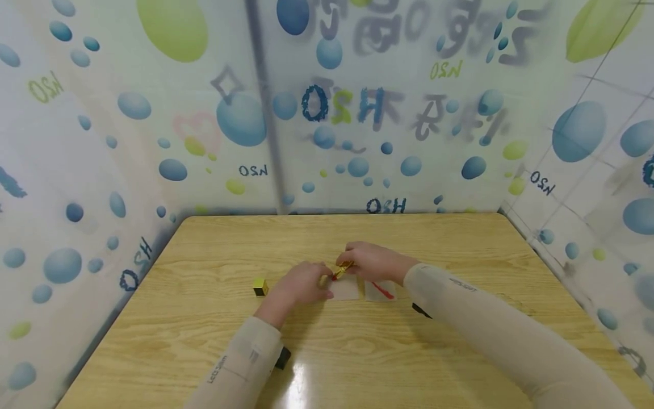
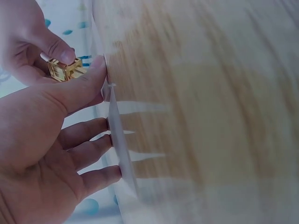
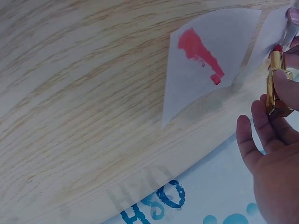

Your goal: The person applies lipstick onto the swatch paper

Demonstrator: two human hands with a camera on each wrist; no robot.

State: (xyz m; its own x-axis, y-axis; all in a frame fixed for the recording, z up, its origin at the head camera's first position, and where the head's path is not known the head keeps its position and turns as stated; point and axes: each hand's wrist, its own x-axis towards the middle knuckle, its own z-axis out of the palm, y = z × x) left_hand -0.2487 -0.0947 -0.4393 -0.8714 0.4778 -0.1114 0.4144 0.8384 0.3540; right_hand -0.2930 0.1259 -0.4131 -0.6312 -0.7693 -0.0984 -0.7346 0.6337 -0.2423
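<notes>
My right hand (image 1: 377, 261) pinches a gold lipstick (image 3: 276, 86) between thumb and fingers. Its red tip points down at a white paper piece (image 1: 345, 290), right at the sheet's far part. Spread over that same sheet's left side, my left hand (image 1: 302, 283) presses it with its fingertips, as the left wrist view shows from low down. Just to the right lies a second white paper (image 3: 238, 37), marked by a thick red streak (image 3: 200, 53).
A small gold-and-black block (image 1: 260, 287) stands left of my left hand. Dark objects show beside each sleeve, one near the left forearm (image 1: 283, 358) and another by the right (image 1: 421, 310), both partly covered. Patterned curtains surround the wooden table (image 1: 214, 341).
</notes>
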